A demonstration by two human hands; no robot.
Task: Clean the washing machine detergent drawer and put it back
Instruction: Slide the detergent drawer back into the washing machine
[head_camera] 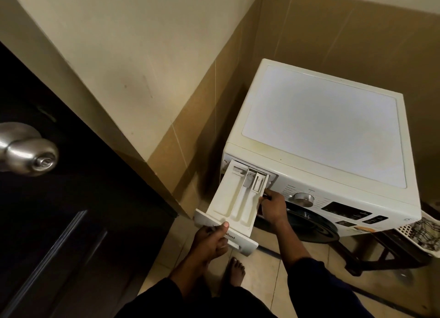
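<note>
This is a home laundry corner. A white front-loading washing machine (pixel 321 132) sits on a low dark stand (pixel 357 255) in the far right corner, with its detergent drawer (pixel 235 198) drawn out. The walls (pixel 333 32) are tan tile below and cream paint above, and the floor (pixel 269 282) is pale tile. A dark door (pixel 59 222) with a round metal knob (pixel 28 148) fills the near left. At the right edge a white plastic basket (pixel 409 232) holds what seems to be crumpled cloth, though the frame cuts it off.

head cam | looks forward-down | near, over washing machine (pixel 321 127) front
</note>
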